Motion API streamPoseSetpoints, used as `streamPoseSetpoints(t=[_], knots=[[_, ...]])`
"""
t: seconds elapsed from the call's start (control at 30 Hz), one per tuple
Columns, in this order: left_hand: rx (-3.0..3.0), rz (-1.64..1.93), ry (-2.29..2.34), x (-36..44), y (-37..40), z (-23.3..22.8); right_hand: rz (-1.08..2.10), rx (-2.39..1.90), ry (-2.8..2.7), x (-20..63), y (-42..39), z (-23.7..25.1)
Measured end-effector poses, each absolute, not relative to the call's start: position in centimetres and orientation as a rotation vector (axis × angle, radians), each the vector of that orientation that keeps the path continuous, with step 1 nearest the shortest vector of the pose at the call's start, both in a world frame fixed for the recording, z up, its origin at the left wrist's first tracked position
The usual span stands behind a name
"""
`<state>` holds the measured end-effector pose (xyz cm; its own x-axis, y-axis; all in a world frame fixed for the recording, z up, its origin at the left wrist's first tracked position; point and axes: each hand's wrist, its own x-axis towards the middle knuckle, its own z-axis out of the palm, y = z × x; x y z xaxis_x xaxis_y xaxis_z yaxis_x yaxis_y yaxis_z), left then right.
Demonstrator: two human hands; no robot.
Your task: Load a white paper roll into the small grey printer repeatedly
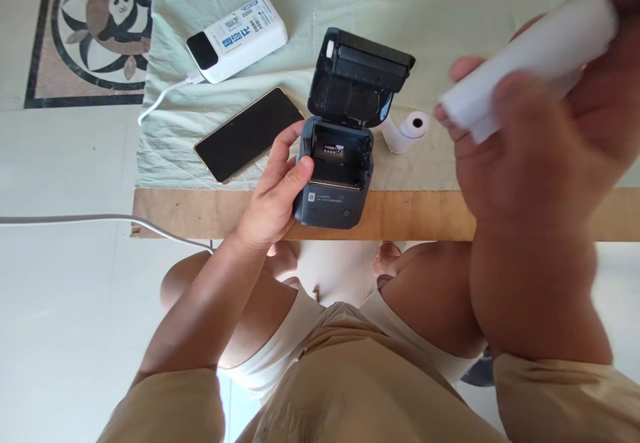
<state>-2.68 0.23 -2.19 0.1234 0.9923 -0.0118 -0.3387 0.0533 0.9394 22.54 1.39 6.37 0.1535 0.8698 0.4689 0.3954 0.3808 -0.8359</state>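
My left hand (277, 193) grips the left side of a dark grey portable label printer (333, 206). The printer's black lid (357, 76) is swung up, and its paper bay shows no roll inside. Close to the camera at the upper right, my right hand (540, 136) is closed around a white paper roll (535, 56), slightly blurred and tilted. A smaller white paper roll (407, 130) with a dark core lies on the cloth just right of the printer, partly behind the lid.
Left of the printer a black smartphone (250, 133) lies on the green cloth (450, 3). Behind it rests a white power bank (240, 36) with a white cable (167, 103) plugged in. The table's wooden front edge (415, 213) runs below; another pale cable (100, 218) hangs at the left.
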Motion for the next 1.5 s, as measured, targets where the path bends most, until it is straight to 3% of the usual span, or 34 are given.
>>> streamPoseSetpoints(t=[0.07, 0.17, 0.33, 0.87, 1.1, 1.23, 1.5], knots=[[0.965, 1.233, 0.905, -2.6, 0.1, -2.0, 0.342, -1.130, -1.827, 19.9, -0.3, 6.7], [0.959, 1.207, 0.897, -2.7, -0.1, -1.9, 0.343, -1.160, -2.115, 17.8, -1.2, 6.1], [0.996, 1.167, 0.841, -2.9, -0.2, -2.3, 0.417, -1.498, -2.127, 17.1, 0.3, 4.4], [1.040, 1.189, 0.739, -3.5, -0.2, -2.8, 0.413, -1.241, -2.415, 16.2, -1.2, 4.4], [1.001, 1.111, 0.857, -3.1, -0.2, -2.1, 0.237, -1.045, -1.960, 17.8, -0.8, 3.8], [1.040, 1.128, 0.844, -3.0, -0.2, -2.1, 0.444, -1.146, -1.678, 18.5, 0.0, 3.8], [1.102, 1.150, 0.756, -3.3, 0.2, -3.1, 0.531, -1.061, -1.870, 18.6, 0.5, 3.1]])
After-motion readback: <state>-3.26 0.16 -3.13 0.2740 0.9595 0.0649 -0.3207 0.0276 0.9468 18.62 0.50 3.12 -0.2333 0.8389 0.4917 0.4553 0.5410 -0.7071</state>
